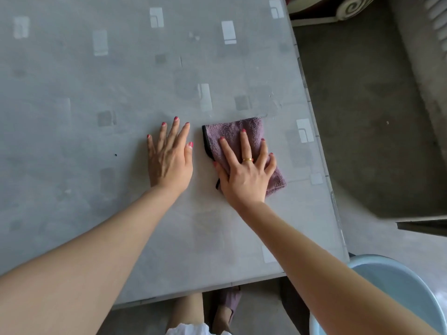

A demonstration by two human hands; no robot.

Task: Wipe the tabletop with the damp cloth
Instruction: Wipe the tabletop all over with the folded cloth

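Observation:
A folded mauve cloth (232,134) with a dark edge lies on the grey tabletop (96,93), right of centre. My right hand (244,170) presses flat on top of it, fingers spread, a gold ring on one finger. My left hand (169,155) rests flat on the bare tabletop just left of the cloth, fingers apart, holding nothing. A narrow gap separates the two hands.
The table's right edge (321,151) and near edge (217,286) border a grey floor. A pale blue basin (396,284) sits on the floor at the lower right. A dark mat (362,105) lies to the right, and ornate furniture (348,8) stands at the top right.

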